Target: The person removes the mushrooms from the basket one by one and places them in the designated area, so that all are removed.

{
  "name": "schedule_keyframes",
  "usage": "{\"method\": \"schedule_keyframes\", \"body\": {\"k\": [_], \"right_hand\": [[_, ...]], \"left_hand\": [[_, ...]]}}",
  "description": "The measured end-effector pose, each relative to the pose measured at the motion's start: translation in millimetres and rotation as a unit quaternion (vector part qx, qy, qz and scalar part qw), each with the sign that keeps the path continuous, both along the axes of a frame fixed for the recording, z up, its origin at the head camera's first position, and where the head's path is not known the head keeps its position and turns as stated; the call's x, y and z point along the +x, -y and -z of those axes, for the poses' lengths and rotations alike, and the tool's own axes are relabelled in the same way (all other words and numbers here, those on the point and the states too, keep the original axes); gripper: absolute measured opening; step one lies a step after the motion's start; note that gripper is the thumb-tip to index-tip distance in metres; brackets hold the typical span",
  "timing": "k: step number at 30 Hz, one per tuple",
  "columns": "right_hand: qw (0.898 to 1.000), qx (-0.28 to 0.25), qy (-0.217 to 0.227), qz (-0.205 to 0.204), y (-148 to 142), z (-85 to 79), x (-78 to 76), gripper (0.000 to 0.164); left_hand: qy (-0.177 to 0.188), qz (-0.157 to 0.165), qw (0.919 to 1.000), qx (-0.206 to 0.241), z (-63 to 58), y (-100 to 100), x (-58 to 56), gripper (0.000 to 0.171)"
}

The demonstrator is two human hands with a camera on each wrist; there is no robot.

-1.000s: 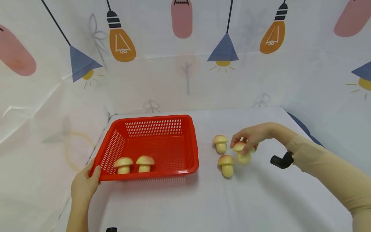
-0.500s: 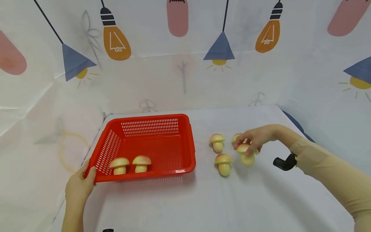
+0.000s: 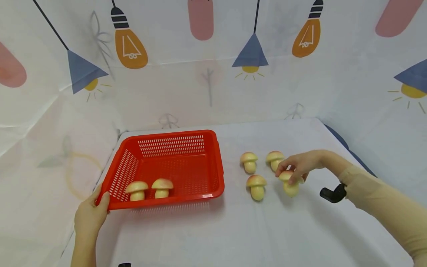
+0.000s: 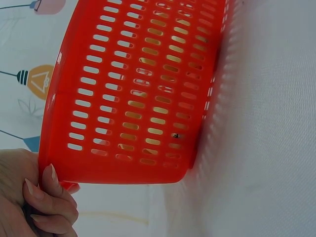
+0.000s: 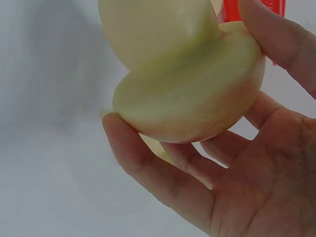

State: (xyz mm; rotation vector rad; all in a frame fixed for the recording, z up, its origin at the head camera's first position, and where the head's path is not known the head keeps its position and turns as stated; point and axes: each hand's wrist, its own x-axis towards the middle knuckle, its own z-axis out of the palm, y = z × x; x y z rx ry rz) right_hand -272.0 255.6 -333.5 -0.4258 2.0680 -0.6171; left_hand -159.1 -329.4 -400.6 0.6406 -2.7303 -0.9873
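My left hand (image 3: 90, 215) grips the near left corner of a red plastic basket (image 3: 213, 163); in the left wrist view the fingers curl at its rim. Inside the basket, two toy mushrooms stand by the near wall, one mushroom (image 3: 136, 190) left of the other (image 3: 162, 188). My right hand (image 3: 301, 167) holds a toy mushroom (image 5: 192, 94) by its cap, between thumb and fingers, with the stem away from the palm. Left of that hand are three more on the table: a back left mushroom (image 3: 249, 162), a back right one (image 3: 275, 159) and a nearer one (image 3: 257, 187).
A white cloth covers the table (image 3: 200, 237). Behind it hangs a pale curtain (image 3: 173, 92) printed with lamps and bulbs. A black wrist mount (image 3: 333, 193) sticks out under the right sleeve.
My right hand has moved slightly right and nearer with its mushroom, and the back right mushroom has come into view. The left hand keeps its grip on the basket; the head view has shifted slightly.
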Motion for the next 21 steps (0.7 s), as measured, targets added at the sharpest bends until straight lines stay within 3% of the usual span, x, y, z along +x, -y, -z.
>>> {"method": "schedule_keyframes", "body": {"k": [21], "right_hand": [[0.999,0.025,-0.022,0.002,10.2,42.5,8.6,0.033]], "left_hand": [[-0.002,-0.004,1.0,0.005,0.4,-0.3,1.0,0.053]]}}
